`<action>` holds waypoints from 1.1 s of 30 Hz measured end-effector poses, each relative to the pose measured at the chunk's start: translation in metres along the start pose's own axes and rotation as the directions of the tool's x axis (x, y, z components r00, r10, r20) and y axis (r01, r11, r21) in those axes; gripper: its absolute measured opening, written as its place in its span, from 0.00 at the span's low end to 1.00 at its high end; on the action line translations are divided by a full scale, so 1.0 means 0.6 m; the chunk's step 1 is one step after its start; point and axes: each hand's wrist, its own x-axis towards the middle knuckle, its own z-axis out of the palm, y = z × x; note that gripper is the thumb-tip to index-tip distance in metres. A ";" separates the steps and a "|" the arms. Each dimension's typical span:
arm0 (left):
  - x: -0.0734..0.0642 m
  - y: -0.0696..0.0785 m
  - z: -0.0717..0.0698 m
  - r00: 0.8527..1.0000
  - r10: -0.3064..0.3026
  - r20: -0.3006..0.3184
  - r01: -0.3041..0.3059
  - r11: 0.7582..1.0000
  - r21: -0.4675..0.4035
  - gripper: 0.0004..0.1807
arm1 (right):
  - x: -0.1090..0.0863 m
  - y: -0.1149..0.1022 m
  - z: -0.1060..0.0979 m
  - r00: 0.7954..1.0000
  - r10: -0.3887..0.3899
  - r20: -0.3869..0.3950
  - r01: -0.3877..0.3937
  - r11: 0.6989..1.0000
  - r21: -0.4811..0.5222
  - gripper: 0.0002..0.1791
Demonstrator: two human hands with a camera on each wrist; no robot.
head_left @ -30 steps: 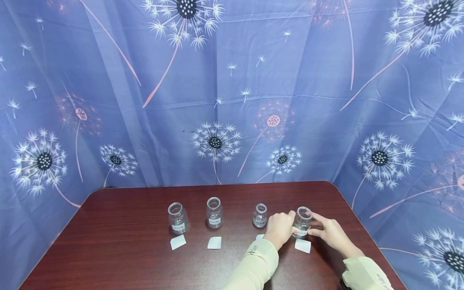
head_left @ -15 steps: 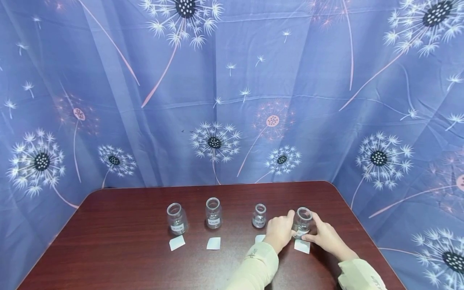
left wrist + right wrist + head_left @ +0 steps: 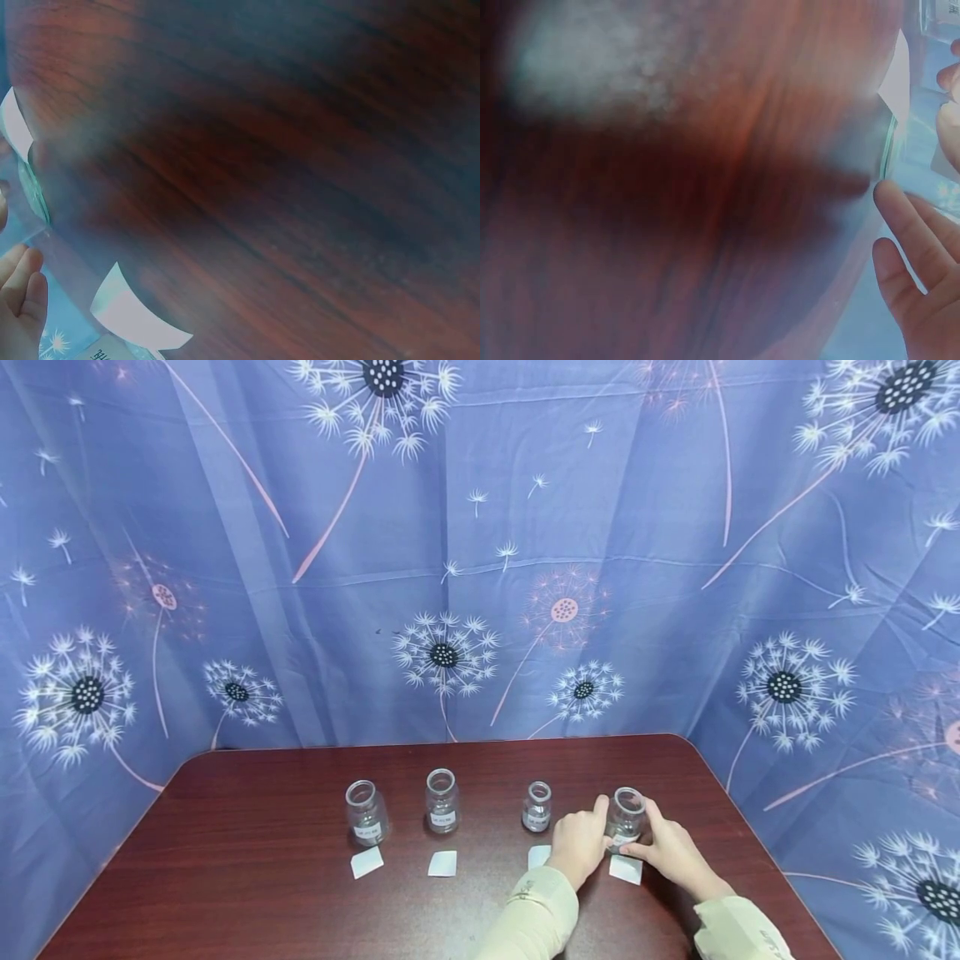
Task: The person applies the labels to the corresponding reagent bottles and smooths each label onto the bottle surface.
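Observation:
At the right of the table, a clear glass jar (image 3: pixel 626 820) with a white label stands upright and without a lid. My left hand (image 3: pixel 580 842) holds its left side, the thumb low near the base. From the right, my right hand (image 3: pixel 672 853) grips it, thumb across the lower front and index finger by the far side. In the right wrist view the fingertips of my right hand (image 3: pixel 922 270) reach the jar's greenish base edge (image 3: pixel 888 150). A white paper slip (image 3: pixel 626 869) lies just in front of the jar.
Further left on the dark red wooden table (image 3: pixel 247 860) stand a small jar (image 3: pixel 536 810), a medium jar (image 3: pixel 442 806) and a wider jar (image 3: pixel 367 817). Each has a paper slip before it, such as this slip (image 3: pixel 442 863). A blue dandelion curtain (image 3: pixel 360 627) hangs behind.
My right hand has shifted left, its thumb sliding round to the jar's lower front. The jar has barely moved, and my left hand stays beside it.

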 end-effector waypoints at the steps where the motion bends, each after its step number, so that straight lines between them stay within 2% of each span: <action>1: -0.001 -0.001 0.000 1.000 0.001 -0.005 -0.001 1.000 -0.004 0.31 | 0.000 0.000 0.000 1.000 -0.005 -0.001 0.005 1.000 0.000 0.45; 8: -0.004 0.002 0.005 1.000 -0.023 -0.022 0.022 0.999 -0.040 0.33 | 0.000 0.005 -0.001 0.998 -0.051 -0.021 0.051 0.998 -0.032 0.43; 16: -0.005 0.009 0.005 0.999 -0.045 -0.019 0.045 0.999 -0.023 0.31 | -0.001 0.010 -0.011 0.997 -0.081 -0.017 0.081 0.996 -0.034 0.37; 23: -0.005 0.000 -0.001 1.000 -0.010 0.000 0.010 0.999 -0.039 0.27 | 0.000 0.013 -0.019 0.997 -0.077 0.011 0.077 0.997 -0.007 0.34; 28: -0.003 -0.011 -0.004 0.999 0.022 0.036 -0.019 0.996 -0.093 0.28 | 0.003 0.014 -0.030 0.996 -0.077 0.054 0.076 0.997 0.035 0.31; 33: -0.001 -0.016 -0.010 0.995 0.012 0.097 0.002 0.990 -0.140 0.28 | 0.004 0.015 -0.036 0.993 -0.078 0.092 0.069 0.993 0.091 0.31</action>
